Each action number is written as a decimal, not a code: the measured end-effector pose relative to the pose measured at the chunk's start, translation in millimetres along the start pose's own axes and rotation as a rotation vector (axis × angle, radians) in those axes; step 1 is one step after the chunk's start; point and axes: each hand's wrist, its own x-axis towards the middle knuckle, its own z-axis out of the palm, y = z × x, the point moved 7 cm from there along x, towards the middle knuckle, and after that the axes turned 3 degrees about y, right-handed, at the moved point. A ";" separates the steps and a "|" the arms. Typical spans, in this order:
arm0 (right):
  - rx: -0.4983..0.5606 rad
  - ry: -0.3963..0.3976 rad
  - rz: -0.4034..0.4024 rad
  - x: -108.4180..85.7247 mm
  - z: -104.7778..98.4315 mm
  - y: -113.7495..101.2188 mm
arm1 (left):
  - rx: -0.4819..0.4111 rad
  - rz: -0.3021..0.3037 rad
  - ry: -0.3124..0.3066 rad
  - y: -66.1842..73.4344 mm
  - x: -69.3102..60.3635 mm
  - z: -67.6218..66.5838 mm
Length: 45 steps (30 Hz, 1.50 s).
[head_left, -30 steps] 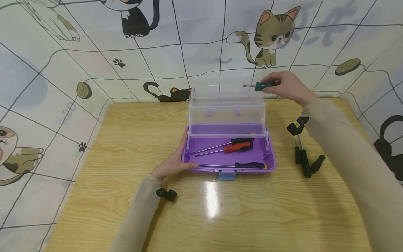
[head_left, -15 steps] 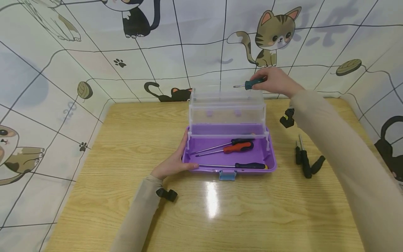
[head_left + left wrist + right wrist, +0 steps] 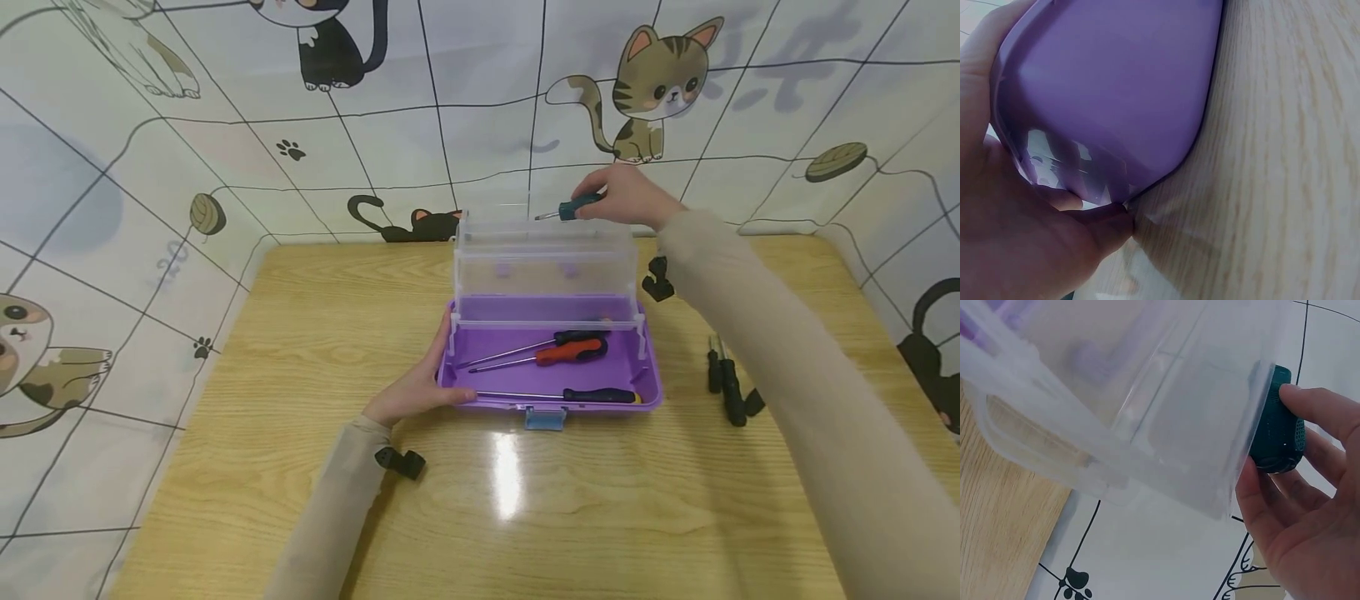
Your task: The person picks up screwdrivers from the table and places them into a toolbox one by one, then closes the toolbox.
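A purple toolbox (image 3: pixel 543 367) stands on the table with its clear lid raised and a translucent tray (image 3: pixel 546 275) lifted at the back. My left hand (image 3: pixel 412 379) grips the box's left end, thumb over the front rim; the left wrist view shows the fingers around the purple wall (image 3: pixel 1116 94). Above the tray, my right hand (image 3: pixel 626 197) pinches a screwdriver by its dark green handle (image 3: pixel 573 207), shaft pointing left. In the right wrist view the handle (image 3: pixel 1275 425) is at the tray's edge. Inside the box lie a red-and-black screwdriver (image 3: pixel 572 351) and two black-handled screwdrivers (image 3: pixel 600 395).
To the right of the box, several black-handled screwdrivers (image 3: pixel 731 392) lie on the wooden table (image 3: pixel 322 317), partly behind the right sleeve. A blue latch (image 3: pixel 545 418) hangs at the box's front. A cat-print sheet (image 3: pixel 480 142) rises behind the table.
My right hand has moved left with the green-handled screwdriver, from beyond the tray's right end to over the tray, and slightly lower. The left hand stays on the box.
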 end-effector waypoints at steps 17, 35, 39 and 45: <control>0.020 0.004 0.021 9.0 13.6 1.5 | -0.001 0.010 -0.002 -3.4 0.4 0.1; 0.066 -0.030 0.104 -0.2 13.7 -2.8 | -0.006 -0.041 -0.004 22.2 -6.6 3.8; 0.058 -0.014 0.088 -3.2 9.9 -3.2 | -0.005 -0.036 -0.002 25.1 -7.5 4.1; 0.062 0.029 0.097 -9.9 0.3 6.9 | -0.007 -0.056 0.000 23.4 -7.9 3.6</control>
